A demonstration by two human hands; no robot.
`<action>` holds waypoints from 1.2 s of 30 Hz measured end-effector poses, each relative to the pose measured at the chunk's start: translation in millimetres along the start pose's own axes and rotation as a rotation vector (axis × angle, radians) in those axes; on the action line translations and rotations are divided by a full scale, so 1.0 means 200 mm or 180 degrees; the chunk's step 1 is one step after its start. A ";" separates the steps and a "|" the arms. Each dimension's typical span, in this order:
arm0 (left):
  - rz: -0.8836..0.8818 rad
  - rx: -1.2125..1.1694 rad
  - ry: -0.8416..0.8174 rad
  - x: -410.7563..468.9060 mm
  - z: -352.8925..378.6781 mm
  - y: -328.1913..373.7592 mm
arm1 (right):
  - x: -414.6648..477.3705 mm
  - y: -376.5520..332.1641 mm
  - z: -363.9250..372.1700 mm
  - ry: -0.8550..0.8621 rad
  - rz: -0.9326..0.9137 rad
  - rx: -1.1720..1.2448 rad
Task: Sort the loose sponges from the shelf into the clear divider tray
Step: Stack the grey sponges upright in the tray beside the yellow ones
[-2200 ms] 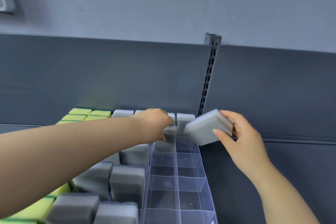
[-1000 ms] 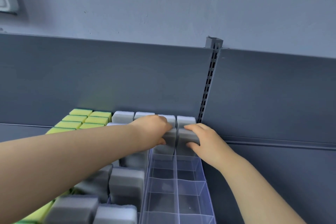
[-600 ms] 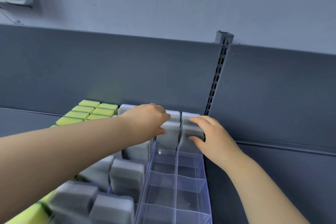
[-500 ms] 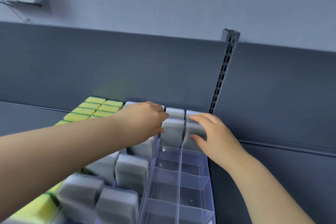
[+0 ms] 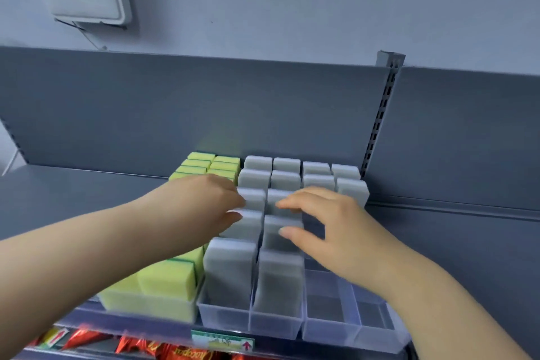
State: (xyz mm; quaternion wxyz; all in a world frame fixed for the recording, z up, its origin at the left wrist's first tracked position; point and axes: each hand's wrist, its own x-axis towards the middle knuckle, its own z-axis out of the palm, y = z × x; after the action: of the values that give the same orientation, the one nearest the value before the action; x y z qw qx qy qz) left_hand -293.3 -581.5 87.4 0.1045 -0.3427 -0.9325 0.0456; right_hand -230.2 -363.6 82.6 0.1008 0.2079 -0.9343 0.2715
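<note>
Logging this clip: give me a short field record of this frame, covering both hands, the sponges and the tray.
tray: clear, divided; left two columns full, right front compartments empty
grey sponges: standing upright in the compartments
left hand: fingertips on the grey sponges in the left columns; grip unclear
right hand: fingers spread and relaxed over the grey sponges
yellow sponges: in rows left of the grey ones
below shelf: red packets

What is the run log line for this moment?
left hand: open, on grey sponges | right hand: open, same | tray: front-right cells empty
</note>
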 end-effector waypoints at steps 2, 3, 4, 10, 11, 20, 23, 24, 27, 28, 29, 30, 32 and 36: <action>-0.0017 -0.0231 -0.0250 -0.08 -0.01 -0.01 | -0.02 -0.08 0.05 -0.0120 -0.0006 -0.0045; -0.0004 -0.0332 -0.0395 -0.11 -0.02 -0.01 | -0.02 -0.10 0.08 -0.0184 0.0004 -0.0127; 0.0034 -0.0424 -0.0508 -0.13 -0.02 -0.01 | -0.03 -0.12 0.10 -0.0258 0.0047 -0.0220; 0.0229 -0.0363 -0.0673 -0.17 0.04 0.04 | -0.10 -0.16 0.22 -0.0348 0.0524 -0.0606; 0.0222 -0.0321 -0.0654 -0.17 0.04 0.04 | -0.10 -0.17 0.23 -0.0326 0.0593 -0.0627; 0.0227 -0.0562 -0.0300 -0.21 0.04 0.05 | -0.13 -0.20 0.29 -0.0144 0.0737 -0.0745; 0.0298 -0.0528 -0.0331 -0.23 0.05 0.06 | -0.14 -0.20 0.30 -0.0104 0.0741 -0.0746; 0.0323 -0.0496 -0.0321 -0.23 0.06 0.06 | -0.14 -0.20 0.31 -0.0104 0.0751 -0.0743; 0.0325 -0.0513 -0.0251 -0.23 0.07 0.07 | -0.14 -0.21 0.31 -0.0084 0.0800 -0.0719; 0.0307 -0.0545 -0.0213 -0.23 0.06 0.07 | -0.14 -0.21 0.31 -0.0075 0.0824 -0.0710; 0.0296 -0.0558 -0.0184 -0.23 0.06 0.07 | -0.15 -0.21 0.30 -0.0063 0.0850 -0.0704; 0.0297 -0.0550 -0.0160 -0.23 0.06 0.07 | -0.15 -0.22 0.30 -0.0049 0.0870 -0.0702; 0.0315 -0.0515 -0.0157 -0.25 0.05 0.07 | -0.15 -0.23 0.30 -0.0025 0.0900 -0.0688; 0.0386 -0.0416 -0.0068 -0.26 0.04 0.08 | -0.15 -0.24 0.30 -0.0083 0.0944 -0.0700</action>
State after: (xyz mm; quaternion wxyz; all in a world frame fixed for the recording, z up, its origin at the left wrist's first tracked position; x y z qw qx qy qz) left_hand -246.0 -602.7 69.0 0.0691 -0.4040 -0.9121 -0.0054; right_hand -186.4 -423.0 46.7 0.0696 0.0591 -0.9800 0.1769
